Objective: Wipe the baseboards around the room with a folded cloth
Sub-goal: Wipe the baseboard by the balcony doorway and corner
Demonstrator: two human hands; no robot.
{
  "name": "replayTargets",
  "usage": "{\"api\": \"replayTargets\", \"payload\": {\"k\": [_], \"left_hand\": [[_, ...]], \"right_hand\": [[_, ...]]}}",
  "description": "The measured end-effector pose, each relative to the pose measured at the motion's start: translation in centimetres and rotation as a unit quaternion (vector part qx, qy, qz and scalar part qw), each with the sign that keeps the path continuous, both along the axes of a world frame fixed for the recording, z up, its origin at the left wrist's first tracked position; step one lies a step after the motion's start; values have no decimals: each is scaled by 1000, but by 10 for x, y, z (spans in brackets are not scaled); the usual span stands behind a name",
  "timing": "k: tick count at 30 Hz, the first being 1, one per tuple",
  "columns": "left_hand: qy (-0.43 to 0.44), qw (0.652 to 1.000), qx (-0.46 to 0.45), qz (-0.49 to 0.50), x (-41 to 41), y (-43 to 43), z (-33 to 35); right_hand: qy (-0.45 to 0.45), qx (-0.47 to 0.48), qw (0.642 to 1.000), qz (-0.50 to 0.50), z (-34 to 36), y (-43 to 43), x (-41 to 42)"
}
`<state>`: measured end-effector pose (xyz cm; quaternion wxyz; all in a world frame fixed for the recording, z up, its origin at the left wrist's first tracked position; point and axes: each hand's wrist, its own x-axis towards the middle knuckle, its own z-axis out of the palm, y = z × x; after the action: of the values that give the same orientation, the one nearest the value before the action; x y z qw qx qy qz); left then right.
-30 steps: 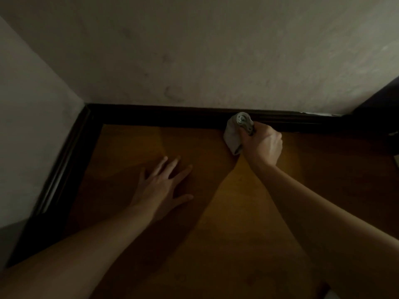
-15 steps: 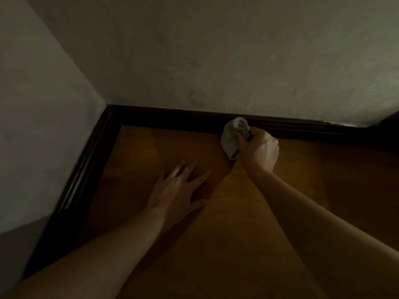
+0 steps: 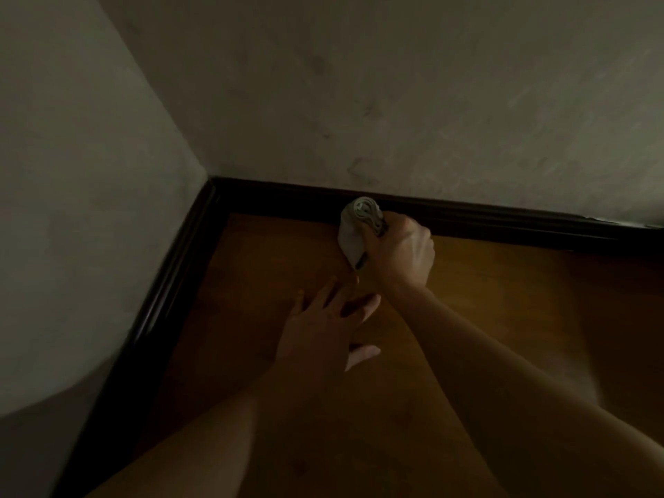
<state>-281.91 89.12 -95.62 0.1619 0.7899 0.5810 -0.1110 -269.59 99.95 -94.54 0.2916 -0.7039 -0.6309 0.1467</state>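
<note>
Against dark wooden baseboard: folded pale grey cloth, gripped by right hand, fingers curled.
Short of baseboard, over brown wooden floor: left hand, fingers spread wide.

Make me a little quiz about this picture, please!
1. True or false: the left hand holds the cloth.
2. Where is the cloth? A: lying loose on the floor. B: against the baseboard. C: high up on the wall.
3. Fill in: the room's corner is to the cloth's ____.
Key: 1 false, the right hand holds it; 2 B; 3 left.
</note>
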Motion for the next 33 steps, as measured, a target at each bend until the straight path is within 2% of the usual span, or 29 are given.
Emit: {"api": "replayTargets", "payload": {"k": [4, 10, 18, 25, 33], "left_hand": [[2, 1000, 7, -4, 0, -1, -2], [-19, 1000, -5, 14, 0, -1, 0], [-16, 1000, -5, 14, 1, 2, 9], [20, 999, -26, 36, 26, 13, 17], [28, 999, -24, 17, 23, 14, 14]], "right_hand": [[7, 14, 1000, -27, -2, -4, -3], [10, -20, 999, 33, 5, 2, -27], [-21, 8, 1000, -20, 4, -7, 54], [-63, 29, 996, -61, 4, -13, 126], [-42, 23, 992, -118, 3, -15, 153]]}}
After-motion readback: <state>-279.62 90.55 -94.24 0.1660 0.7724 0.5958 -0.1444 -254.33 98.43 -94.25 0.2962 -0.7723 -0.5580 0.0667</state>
